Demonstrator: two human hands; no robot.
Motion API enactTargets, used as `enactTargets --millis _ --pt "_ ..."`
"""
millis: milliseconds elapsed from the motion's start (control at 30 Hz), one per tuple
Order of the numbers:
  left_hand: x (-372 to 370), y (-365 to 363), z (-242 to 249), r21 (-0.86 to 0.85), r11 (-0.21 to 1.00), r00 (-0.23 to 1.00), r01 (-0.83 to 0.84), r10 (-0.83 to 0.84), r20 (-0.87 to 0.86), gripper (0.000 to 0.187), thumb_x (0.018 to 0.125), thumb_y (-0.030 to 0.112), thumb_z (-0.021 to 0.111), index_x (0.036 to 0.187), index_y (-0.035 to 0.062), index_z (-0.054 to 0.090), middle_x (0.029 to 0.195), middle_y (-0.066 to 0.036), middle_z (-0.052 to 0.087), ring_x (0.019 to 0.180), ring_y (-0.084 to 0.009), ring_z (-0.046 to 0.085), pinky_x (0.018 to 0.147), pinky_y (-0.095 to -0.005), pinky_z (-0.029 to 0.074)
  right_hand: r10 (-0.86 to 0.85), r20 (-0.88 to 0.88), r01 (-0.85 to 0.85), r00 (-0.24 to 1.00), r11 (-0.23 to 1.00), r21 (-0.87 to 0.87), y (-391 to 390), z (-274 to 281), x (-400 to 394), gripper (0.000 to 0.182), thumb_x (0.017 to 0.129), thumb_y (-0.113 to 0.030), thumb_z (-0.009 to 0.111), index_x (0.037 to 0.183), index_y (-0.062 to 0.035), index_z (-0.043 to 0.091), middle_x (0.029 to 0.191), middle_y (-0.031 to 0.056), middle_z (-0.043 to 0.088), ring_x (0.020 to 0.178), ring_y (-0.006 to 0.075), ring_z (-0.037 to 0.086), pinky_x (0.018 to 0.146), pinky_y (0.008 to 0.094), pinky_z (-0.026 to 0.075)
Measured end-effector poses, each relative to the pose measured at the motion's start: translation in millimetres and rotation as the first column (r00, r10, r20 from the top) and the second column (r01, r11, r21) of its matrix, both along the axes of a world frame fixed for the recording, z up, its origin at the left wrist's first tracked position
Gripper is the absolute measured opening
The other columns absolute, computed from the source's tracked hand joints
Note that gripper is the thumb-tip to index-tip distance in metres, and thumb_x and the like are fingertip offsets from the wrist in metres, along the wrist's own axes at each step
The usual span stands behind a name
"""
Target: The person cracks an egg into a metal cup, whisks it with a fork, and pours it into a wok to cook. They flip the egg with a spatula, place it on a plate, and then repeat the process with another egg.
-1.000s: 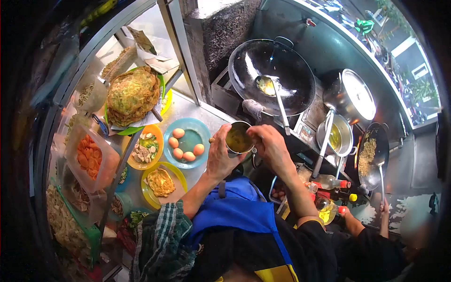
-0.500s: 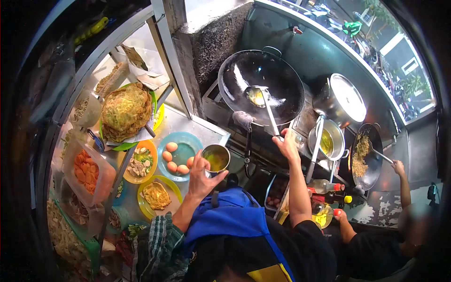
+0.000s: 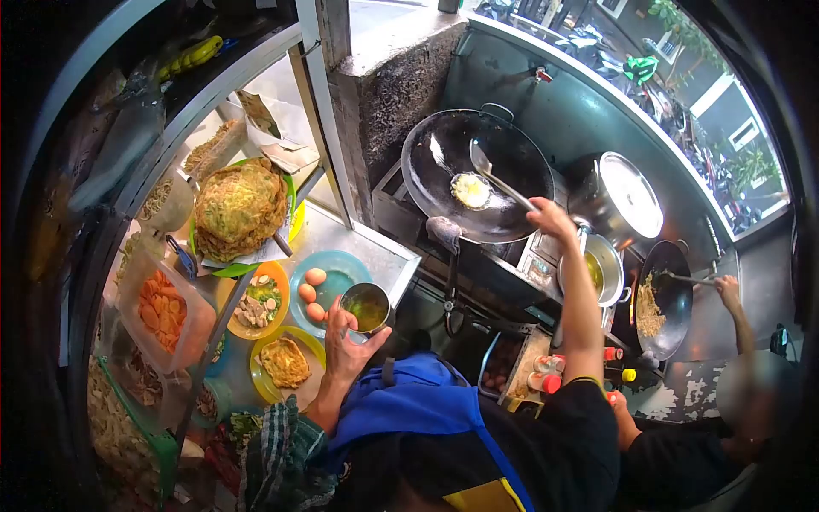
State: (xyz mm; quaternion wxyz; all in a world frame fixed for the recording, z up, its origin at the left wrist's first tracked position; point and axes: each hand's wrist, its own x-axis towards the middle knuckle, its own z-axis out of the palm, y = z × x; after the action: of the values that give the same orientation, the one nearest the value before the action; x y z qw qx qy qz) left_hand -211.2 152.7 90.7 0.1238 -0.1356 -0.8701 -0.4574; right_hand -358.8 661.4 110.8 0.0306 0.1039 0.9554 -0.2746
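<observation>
My left hand (image 3: 348, 346) is wrapped round a metal cup (image 3: 367, 309) of yellowish liquid, just right of a blue plate (image 3: 341, 271) with several brown eggs. Over the front right of the large wok (image 3: 435, 171), my right hand (image 3: 553, 218) grips the handle of a metal ladle (image 3: 503, 183). The ladle's bowl is tilted inside the wok, above a pale, bubbling round of egg (image 3: 471, 190). Below the blue plate, a fried egg (image 3: 285, 363) lies on a yellow plate (image 3: 264, 382).
A lidded pot (image 3: 627, 194) and a smaller pot of oil (image 3: 604, 266) stand right of the wok. Farther right, a co-worker's hand (image 3: 728, 292) holds a spatula in a second wok (image 3: 674, 311) of brown food. Bottles (image 3: 546, 381) stand near my right arm. Stacked omelettes (image 3: 241, 209) are at left.
My right hand has moved right and up with the ladle, whose bowl has lifted and tilted. Egg now lies in the wok. A bottle the co-worker held has dropped from view.
</observation>
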Motion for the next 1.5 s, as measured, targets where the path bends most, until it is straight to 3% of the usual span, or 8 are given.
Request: enactTargets --millis 33,167,367,767,1067,1267,1433,1500 --pt "0 -1 2 -0.015 1.000 1.000 -0.010 0.011 0.009 0.060 0.066 0.026 0.090 0.093 0.0051 0.041 0.089 -0.015 0.050 0.109 -0.0425 0.054 0.096 -0.0506 0.045 0.081 -0.016 -0.072 0.997 0.948 0.311 3 27 2 0.046 0.080 -0.022 0.066 0.125 -0.0118 0.064 0.105 0.0102 0.073 0.094 0.0288 0.070 0.084 0.0390 0.056" --pt "-3 -1 1 0.009 1.000 0.999 -0.016 0.017 -0.033 0.067 0.066 0.025 0.091 0.108 0.0002 0.045 0.085 -0.011 0.047 0.093 -0.0350 0.056 0.093 -0.0479 0.047 0.048 0.356 -0.232 0.933 0.838 0.494 -26 127 -5 0.045 0.069 -0.018 0.074 0.114 -0.0175 0.071 0.104 0.0114 0.072 0.098 0.0285 0.069 0.090 0.0377 0.055" --pt "-7 -2 -1 -0.008 1.000 0.999 -0.015 0.015 -0.050 0.095 0.065 0.025 0.091 0.136 -0.0063 0.037 0.082 -0.007 0.044 0.077 -0.0247 0.051 0.087 -0.0414 0.049 0.109 0.524 -0.365 0.845 0.834 0.415 -48 146 -23 0.045 0.067 -0.018 0.078 0.111 -0.0167 0.072 0.096 0.0083 0.074 0.085 0.0236 0.072 0.081 0.0352 0.057" --pt "-18 -22 2 -0.044 0.999 0.993 -0.030 0.025 -0.118 0.094 0.060 0.021 0.092 0.135 -0.0049 0.041 0.104 -0.011 0.053 0.082 -0.0220 0.049 0.076 -0.0350 0.045 -0.098 -0.201 0.172 0.975 0.903 0.393 -71 -55 21 0.040 0.083 -0.020 0.071 0.121 -0.0211 0.059 0.103 0.0166 0.066 0.095 0.0409 0.065 0.081 0.0515 0.052" --pt "-16 -25 1 -0.020 0.997 0.982 -0.070 0.065 -0.180 0.087 0.063 0.020 0.091 0.133 -0.0047 0.046 0.116 -0.016 0.055 0.086 -0.0225 0.054 0.075 -0.0337 0.048 0.211 -0.177 -0.017 0.961 0.686 0.727 -68 63 -32 0.016 0.084 -0.014 0.058 0.078 -0.0152 0.073 0.080 0.0124 0.072 0.080 0.0309 0.072 0.065 0.0429 0.057" --pt "-16 -27 4 -0.059 0.995 0.975 -0.079 0.065 -0.214 0.093 0.065 0.021 0.091 0.138 -0.0056 0.040 0.115 -0.015 0.057 0.090 -0.0225 0.060 0.077 -0.0329 0.050 0.219 0.143 -0.224 0.965 0.413 0.883 -146 127 -58 0.012 0.085 -0.015 0.065 0.085 -0.0165 0.077 0.091 0.0055 0.075 0.089 0.0212 0.073 0.068 0.0357 0.054" --pt "-10 -29 1 0.063 0.993 0.995 -0.096 0.098 -0.035 0.103 0.064 0.022 0.092 0.143 -0.0070 0.032 0.111 -0.014 0.058 0.087 -0.0211 0.059 0.076 -0.0322 0.049 0.202 0.053 -0.150 0.978 0.505 0.850 -145 143 -52 0.012 0.084 -0.016 0.065 0.089 -0.0159 0.076 0.087 0.0082 0.074 0.087 0.0251 0.073 0.069 0.0396 0.056" --pt "-11 -29 6 0.128 0.987 0.995 -0.095 0.095 0.007 0.070 0.064 0.022 0.092 0.113 0.0032 0.046 0.099 -0.012 0.052 0.100 -0.0289 0.055 0.090 -0.0433 0.046 0.220 -0.064 -0.097 0.973 0.648 0.756 -119 133 -42 0.017 0.083 -0.014 0.064 0.096 -0.0162 0.075 0.087 0.0131 0.072 0.087 0.0316 0.072 0.073 0.0435 0.057"
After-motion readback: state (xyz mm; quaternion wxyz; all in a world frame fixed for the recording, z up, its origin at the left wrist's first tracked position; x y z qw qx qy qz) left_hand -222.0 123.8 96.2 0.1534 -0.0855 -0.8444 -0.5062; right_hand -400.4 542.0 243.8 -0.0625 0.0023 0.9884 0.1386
